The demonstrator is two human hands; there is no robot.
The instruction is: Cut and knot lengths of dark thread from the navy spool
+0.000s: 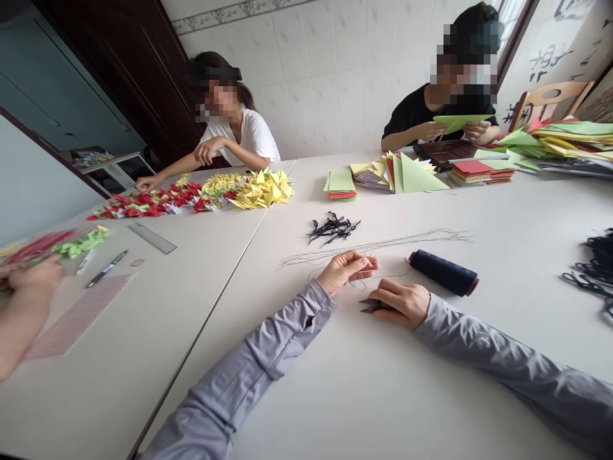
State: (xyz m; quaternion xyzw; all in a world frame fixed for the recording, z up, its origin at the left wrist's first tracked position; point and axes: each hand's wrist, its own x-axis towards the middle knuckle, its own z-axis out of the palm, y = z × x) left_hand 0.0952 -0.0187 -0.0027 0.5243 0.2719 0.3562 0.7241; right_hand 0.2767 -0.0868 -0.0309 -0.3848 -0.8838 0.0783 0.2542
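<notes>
My left hand [347,268] pinches a fine dark thread [387,276], thumb and fingertips pressed together, a light, steady grip that keeps it from slipping. On my right hand [401,303], the curled fingers [390,289] hold small black snips [370,306], their tips resting near the worktop [306,390]. A thread spool [443,273] lies on its side just beside that hand, with long loose strands [373,246] beyond.

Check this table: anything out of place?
Mildly: long thin threads lie loose and straggling across the white table, above the left hand, while the yellow folded paper pieces sit in a tidy mass.
</notes>
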